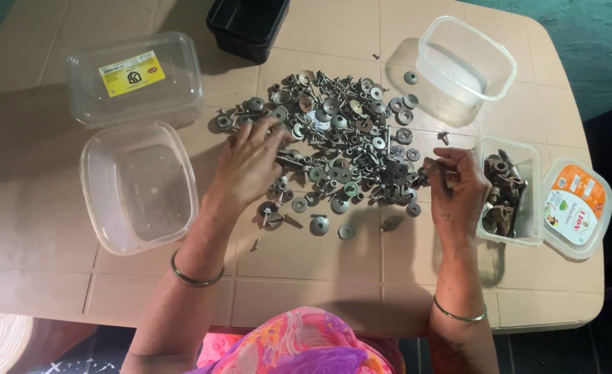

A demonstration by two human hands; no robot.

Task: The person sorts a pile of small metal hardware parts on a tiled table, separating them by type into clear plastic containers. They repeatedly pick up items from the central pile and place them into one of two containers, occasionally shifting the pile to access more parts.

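left hand [247,166] grip spread flat on screw pile [340,145], right hand [458,187] grip pinching one screw [436,166]

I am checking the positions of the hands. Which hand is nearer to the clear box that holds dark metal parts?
Right. The right hand is directly beside the clear box with metal parts, nearly touching its near wall. The left hand is far across the pile of screws and washers, near an empty clear tub.
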